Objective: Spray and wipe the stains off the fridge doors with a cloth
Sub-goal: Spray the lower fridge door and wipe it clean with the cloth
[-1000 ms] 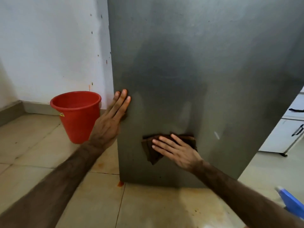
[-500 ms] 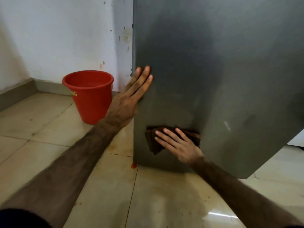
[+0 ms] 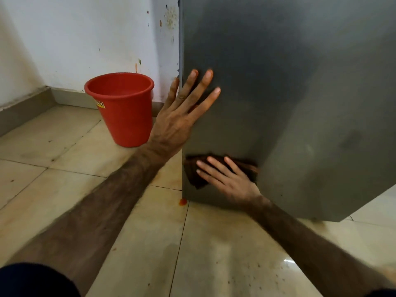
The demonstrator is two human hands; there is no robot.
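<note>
I see my left hand (image 3: pixel 182 118) flat, fingers spread, on the fridge door (image 3: pixel 289 93); below it, my flat right hand (image 3: pixel 229 179) half hides the cloth (image 3: pixel 192 174).

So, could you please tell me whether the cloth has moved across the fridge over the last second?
Yes. The cloth, pressed by the right hand, has slid left and now nearly reaches the left edge of the fridge.
</note>
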